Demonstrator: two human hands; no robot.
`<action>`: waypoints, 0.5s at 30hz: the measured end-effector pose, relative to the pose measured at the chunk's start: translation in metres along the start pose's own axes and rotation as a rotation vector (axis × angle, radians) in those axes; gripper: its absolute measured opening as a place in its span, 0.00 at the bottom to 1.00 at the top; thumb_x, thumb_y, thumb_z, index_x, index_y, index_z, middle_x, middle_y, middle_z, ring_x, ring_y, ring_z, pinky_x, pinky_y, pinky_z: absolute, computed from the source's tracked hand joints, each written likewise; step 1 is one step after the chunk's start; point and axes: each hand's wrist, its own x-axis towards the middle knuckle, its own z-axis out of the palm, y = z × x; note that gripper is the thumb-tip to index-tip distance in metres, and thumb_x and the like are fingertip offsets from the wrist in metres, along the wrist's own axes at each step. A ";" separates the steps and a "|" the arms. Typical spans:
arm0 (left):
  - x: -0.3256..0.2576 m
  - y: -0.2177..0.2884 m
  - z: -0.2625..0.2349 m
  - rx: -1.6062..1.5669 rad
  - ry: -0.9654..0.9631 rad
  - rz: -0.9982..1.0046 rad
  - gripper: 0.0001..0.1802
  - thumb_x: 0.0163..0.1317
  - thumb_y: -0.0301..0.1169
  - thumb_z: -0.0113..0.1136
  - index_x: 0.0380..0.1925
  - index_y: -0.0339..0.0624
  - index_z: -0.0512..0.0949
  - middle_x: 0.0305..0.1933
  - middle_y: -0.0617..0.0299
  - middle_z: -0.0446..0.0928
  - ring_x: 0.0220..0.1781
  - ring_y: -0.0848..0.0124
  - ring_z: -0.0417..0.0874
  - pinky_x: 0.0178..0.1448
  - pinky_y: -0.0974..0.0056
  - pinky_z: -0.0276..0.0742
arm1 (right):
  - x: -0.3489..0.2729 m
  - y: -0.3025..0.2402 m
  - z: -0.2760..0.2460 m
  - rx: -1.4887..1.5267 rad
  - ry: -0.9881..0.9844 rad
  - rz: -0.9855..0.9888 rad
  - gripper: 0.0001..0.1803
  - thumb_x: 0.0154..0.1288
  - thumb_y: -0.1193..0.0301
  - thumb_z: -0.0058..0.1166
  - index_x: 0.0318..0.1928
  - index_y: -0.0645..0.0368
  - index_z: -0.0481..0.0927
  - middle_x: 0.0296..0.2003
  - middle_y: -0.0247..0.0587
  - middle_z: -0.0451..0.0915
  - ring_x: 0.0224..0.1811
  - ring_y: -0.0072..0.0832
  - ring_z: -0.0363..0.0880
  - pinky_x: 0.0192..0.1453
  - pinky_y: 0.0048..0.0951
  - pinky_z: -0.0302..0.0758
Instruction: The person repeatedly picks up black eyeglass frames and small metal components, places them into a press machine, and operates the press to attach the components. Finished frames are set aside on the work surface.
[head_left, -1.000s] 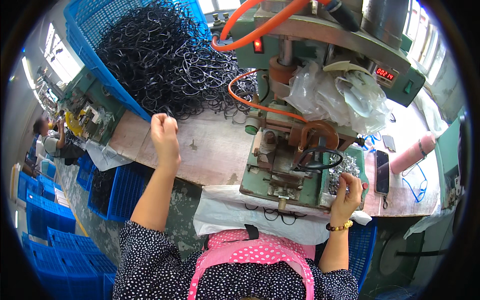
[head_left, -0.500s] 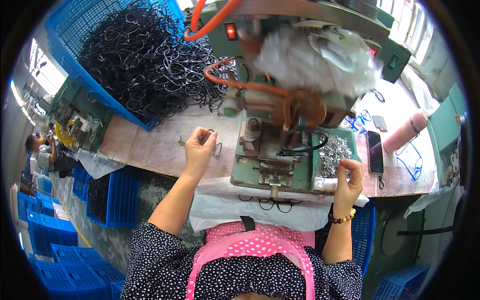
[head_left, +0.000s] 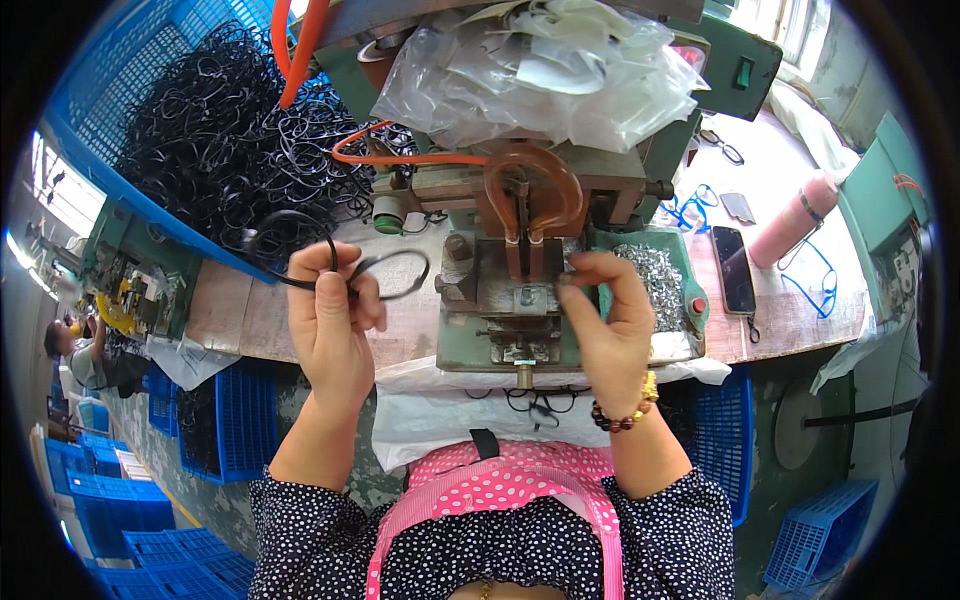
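My left hand (head_left: pixel 335 325) is closed on a black eyeglass frame (head_left: pixel 408 292), held up left of the machine with its two rims sticking out on either side of the fingers. My right hand (head_left: pixel 618 335) is at the right side of the metal jig (head_left: pixel 525 297), thumb and forefinger close together. Whether a small part is between those fingertips I cannot make out. A copper coil (head_left: pixel 533 165) stands over the jig. Right of it sits a green tray (head_left: pixel 697 318) of small shiny metal pieces (head_left: pixel 650 275), partly hidden by my right hand.
A blue crate (head_left: pixel 165 195) heaped with black frames (head_left: pixel 215 135) leans at the left. On the right lie a phone (head_left: pixel 735 270), a pink bottle (head_left: pixel 797 222) and blue frames (head_left: pixel 822 290). White cloth (head_left: pixel 430 415) with some black frames hangs at the table's front edge.
The black frame at the jig is gone from there. My left hand has raised its frame, turning it into fuller view. My right hand has moved left from the metal-piece tray to the jig.
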 end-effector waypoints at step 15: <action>-0.014 0.003 0.042 0.194 -0.346 0.161 0.09 0.74 0.23 0.51 0.50 0.34 0.74 0.40 0.58 0.81 0.33 0.73 0.80 0.40 0.69 0.77 | 0.007 -0.005 0.016 0.273 -0.113 0.099 0.28 0.64 0.85 0.57 0.64 0.68 0.67 0.44 0.41 0.82 0.50 0.23 0.79 0.61 0.25 0.71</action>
